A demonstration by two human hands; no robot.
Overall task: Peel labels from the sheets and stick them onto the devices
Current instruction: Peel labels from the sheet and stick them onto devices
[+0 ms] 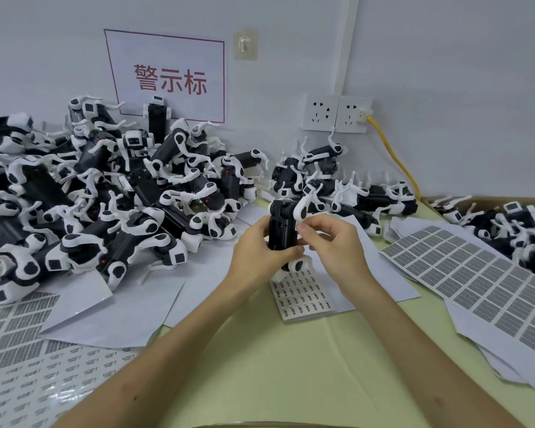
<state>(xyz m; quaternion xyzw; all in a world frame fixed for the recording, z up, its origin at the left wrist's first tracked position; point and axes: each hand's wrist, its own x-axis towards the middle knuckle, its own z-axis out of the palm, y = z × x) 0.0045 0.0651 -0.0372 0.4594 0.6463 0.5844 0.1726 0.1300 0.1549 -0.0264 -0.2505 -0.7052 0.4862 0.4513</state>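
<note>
— Black plastic device (pixel 281 227) stands upright in our left hand (pixel 261 245), long axis near vertical. That grip is wrapped round the body from the left.

— And the label?

— Our right hand (pixel 331 245) pinches a small white label (pixel 299 225) between thumb and forefinger at the device's right edge, upper half. Touching or just off it, we cannot tell.

— So the move is short and leftward, onto that side face?

— We judge so. A white leg (pixel 301 208) sits just above the label, so we should place it below that.

— Room?

— Open to the device's right. The sheet of small labels (pixel 303 299) lies just below the device on the table (pixel 275 366). A heap of devices (pixel 105 193) lies well to its left.
</note>
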